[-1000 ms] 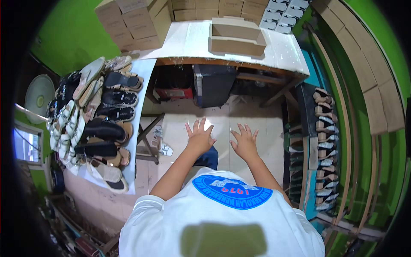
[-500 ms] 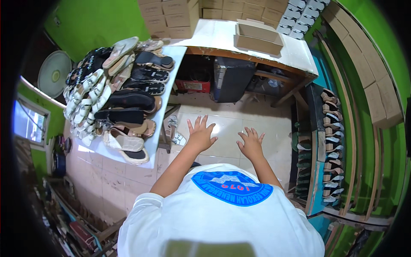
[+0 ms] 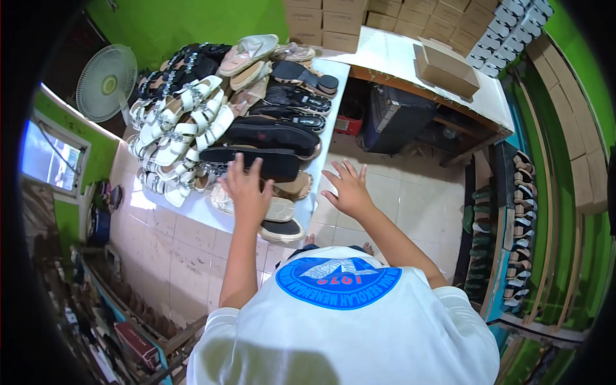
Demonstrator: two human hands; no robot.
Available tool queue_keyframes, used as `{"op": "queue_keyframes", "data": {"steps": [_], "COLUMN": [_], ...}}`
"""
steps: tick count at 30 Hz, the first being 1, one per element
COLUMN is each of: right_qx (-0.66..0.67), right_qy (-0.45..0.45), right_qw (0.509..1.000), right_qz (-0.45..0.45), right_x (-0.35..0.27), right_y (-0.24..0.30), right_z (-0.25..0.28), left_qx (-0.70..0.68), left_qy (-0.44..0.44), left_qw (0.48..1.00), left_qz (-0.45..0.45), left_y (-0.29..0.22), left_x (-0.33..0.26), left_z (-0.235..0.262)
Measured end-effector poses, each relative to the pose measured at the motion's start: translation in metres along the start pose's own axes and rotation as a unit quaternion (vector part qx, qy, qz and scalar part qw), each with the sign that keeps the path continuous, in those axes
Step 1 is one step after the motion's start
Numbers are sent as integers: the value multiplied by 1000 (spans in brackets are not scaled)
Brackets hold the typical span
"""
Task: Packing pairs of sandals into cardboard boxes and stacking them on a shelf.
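Observation:
My left hand (image 3: 247, 192) is held over the near edge of a shoe-covered table (image 3: 327, 147), fingers spread, hiding part of a beige slip-on shoe (image 3: 280, 208). Whether it touches that shoe I cannot tell. Off the table's right edge, my right hand (image 3: 350, 188) hovers above the floor with fingers apart and nothing in it. Closest to my left fingertips lies a black flat shoe (image 3: 269, 165). Behind it are another black shoe (image 3: 276, 136) and black sandals (image 3: 298, 99). White strappy sandals (image 3: 176, 144) are heaped to the left.
A white-topped workbench (image 3: 385, 48) at the back carries an open cardboard box (image 3: 446, 70) and stacked cartons (image 3: 324, 22). Shoe racks (image 3: 520, 231) line the right wall. A fan (image 3: 107, 83) stands at the far left. More shelving (image 3: 128, 308) is at the lower left.
The view has turned left, so the table sits nearer the middle. My left hand has gone from over the floor to over the shoes; my right hand has come closer to the table.

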State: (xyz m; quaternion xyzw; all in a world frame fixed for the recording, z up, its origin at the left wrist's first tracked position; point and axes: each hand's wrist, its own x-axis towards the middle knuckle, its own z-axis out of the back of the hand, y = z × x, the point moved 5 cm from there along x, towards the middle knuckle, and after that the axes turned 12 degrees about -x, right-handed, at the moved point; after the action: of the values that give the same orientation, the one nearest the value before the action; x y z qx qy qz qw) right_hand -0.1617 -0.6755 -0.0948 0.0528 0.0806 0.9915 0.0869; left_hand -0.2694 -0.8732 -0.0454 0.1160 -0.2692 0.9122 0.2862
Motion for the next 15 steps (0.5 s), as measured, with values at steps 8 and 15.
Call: {"op": "queue_keyframes", "data": {"steps": [8, 15], "right_qx": [-27, -50], "right_qy": [-72, -77], "right_qw": [996, 995], "right_qz": [34, 50], "right_x": [65, 84], "right_y": [60, 59], "right_z": [2, 7], "left_qx": [133, 174], "left_qy": [-15, 29], "left_qw": [990, 984], "left_qz": [46, 7], "left_y": [100, 111], "left_x": [38, 63], "left_z": [52, 68]}}
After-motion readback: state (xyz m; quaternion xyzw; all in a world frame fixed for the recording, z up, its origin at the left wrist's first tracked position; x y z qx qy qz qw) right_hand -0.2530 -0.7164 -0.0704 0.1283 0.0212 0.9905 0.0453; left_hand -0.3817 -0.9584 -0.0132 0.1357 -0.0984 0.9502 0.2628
